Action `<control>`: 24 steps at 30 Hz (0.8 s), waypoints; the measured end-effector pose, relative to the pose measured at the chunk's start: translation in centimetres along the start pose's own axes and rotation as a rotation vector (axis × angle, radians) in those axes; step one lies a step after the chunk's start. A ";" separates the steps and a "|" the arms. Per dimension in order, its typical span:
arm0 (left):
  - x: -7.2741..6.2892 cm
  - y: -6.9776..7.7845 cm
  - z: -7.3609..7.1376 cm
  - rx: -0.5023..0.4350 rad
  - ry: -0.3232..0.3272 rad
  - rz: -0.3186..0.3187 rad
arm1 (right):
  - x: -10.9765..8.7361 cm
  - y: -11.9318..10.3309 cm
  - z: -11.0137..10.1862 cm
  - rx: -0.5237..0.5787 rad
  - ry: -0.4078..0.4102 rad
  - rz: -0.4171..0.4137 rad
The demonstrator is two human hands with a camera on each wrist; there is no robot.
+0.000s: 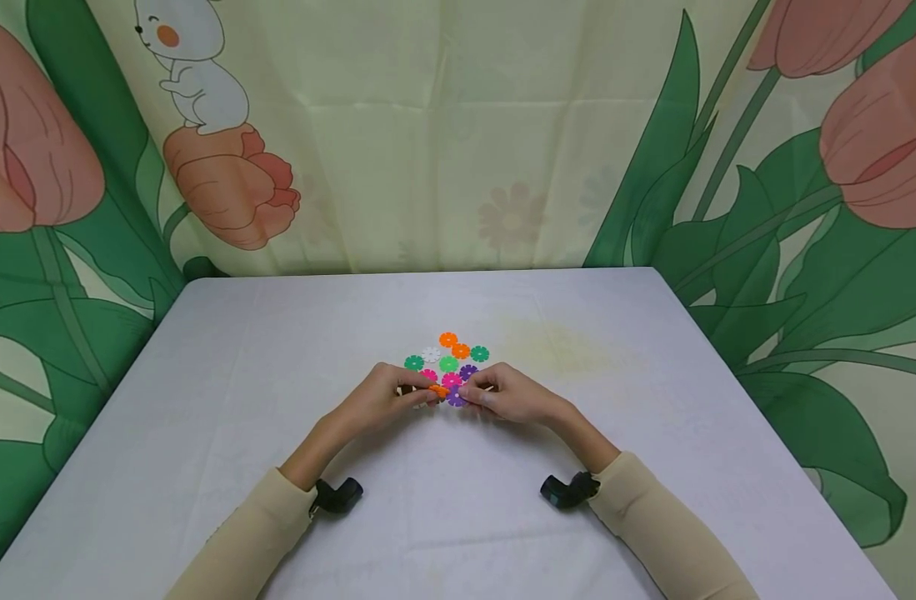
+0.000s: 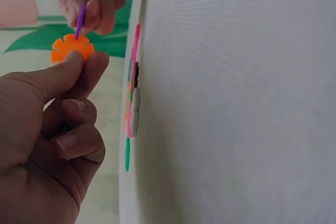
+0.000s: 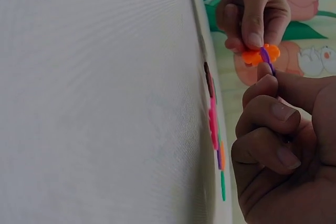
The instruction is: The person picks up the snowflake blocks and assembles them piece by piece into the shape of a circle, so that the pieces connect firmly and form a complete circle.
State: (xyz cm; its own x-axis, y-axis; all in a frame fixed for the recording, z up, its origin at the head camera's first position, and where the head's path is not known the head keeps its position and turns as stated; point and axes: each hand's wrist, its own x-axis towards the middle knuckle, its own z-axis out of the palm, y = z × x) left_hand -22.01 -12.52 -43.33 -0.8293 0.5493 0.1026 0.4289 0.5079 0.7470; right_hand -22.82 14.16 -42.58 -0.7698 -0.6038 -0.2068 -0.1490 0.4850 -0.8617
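My left hand (image 1: 382, 398) pinches an orange notched plastic disc (image 2: 67, 46), a flower-shaped interlocking piece, between thumb and forefinger. Opposite it, my right hand (image 1: 519, 395) grips a purple disc (image 3: 266, 56) of the same kind by its edge. In both wrist views the two discs meet at their rims, the purple one turned crosswise to the orange one. Both hands hold them just above the table, at the near side of a group of loose discs. How deep the slots sit in each other I cannot tell.
Loose discs lie flat on the white-covered table (image 1: 277, 333) beyond the fingers: orange (image 1: 447, 339), green (image 1: 479, 353), white (image 1: 431, 354), pink and purple (image 1: 468, 372) among them. Behind the table hangs a printed curtain (image 1: 442, 150). Black wrist cameras (image 1: 339, 496) sit at both sleeves.
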 end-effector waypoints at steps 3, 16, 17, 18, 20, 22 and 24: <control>0.1 0.0 0.0 0.002 0.006 0.004 | 0.0 0.0 0.0 0.008 -0.004 -0.009; 0.2 -0.2 0.8 -0.014 0.038 0.003 | 0.1 0.1 0.1 0.011 0.013 0.008; 0.2 -0.1 0.8 -0.012 0.042 0.007 | 0.1 0.1 0.1 0.009 0.017 0.007; 0.2 -0.1 0.9 -0.010 0.047 0.011 | 0.1 0.2 0.1 0.008 0.021 0.006; 0.2 0.0 0.9 -0.004 0.054 0.017 | 0.2 0.2 0.1 0.004 0.028 0.002; 0.2 0.0 0.9 0.003 0.058 0.018 | 0.2 0.2 0.2 -0.001 0.034 -0.003; 0.3 0.0 1.0 0.011 0.058 0.018 | 0.3 0.3 0.2 -0.005 0.039 -0.008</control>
State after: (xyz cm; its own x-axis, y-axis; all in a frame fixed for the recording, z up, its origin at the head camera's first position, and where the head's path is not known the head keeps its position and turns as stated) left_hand -21.88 -11.74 -43.94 -0.8409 0.5187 0.1542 0.4472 0.5058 0.7377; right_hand -22.95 14.00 -42.95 -0.7919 -0.5830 -0.1816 -0.1584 0.4834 -0.8610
